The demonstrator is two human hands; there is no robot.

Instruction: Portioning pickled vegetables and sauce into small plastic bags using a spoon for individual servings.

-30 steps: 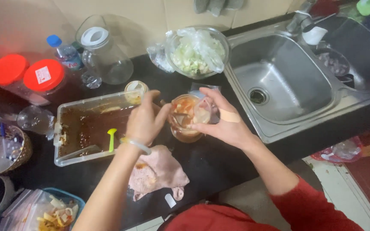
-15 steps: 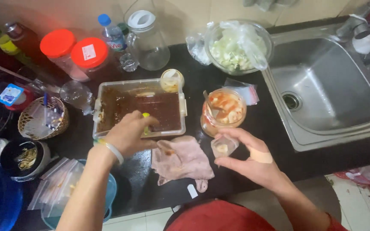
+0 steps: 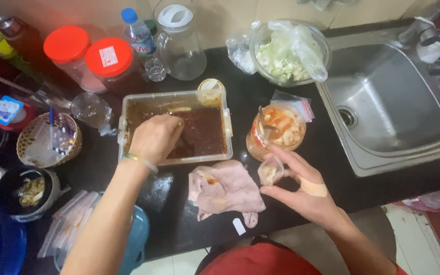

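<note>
My left hand (image 3: 155, 137) reaches into a clear rectangular tub (image 3: 226, 127) of dark red-brown sauce, fingers closed over something I cannot make out. My right hand (image 3: 301, 188), with a bandage on the thumb, holds a small clear plastic bag (image 3: 270, 170) with pale pieces in it, just in front of a round clear container (image 3: 279, 130) of orange pickled vegetables. A pink cloth (image 3: 227, 191) lies on the black counter (image 3: 327, 147) between my hands.
Two red-lidded jars (image 3: 90, 56), a water bottle (image 3: 137, 35) and a glass pitcher (image 3: 179, 43) stand at the back. A bowl of chopped greens (image 3: 286, 51) sits beside the steel sink (image 3: 388, 109). A wicker basket (image 3: 49, 140) and dark pot (image 3: 26, 191) are on the left.
My left hand moved from the tub's front rim into the sauce. My right hand stays low by the orange container with the small bag. The view has swung left since one second ago.
</note>
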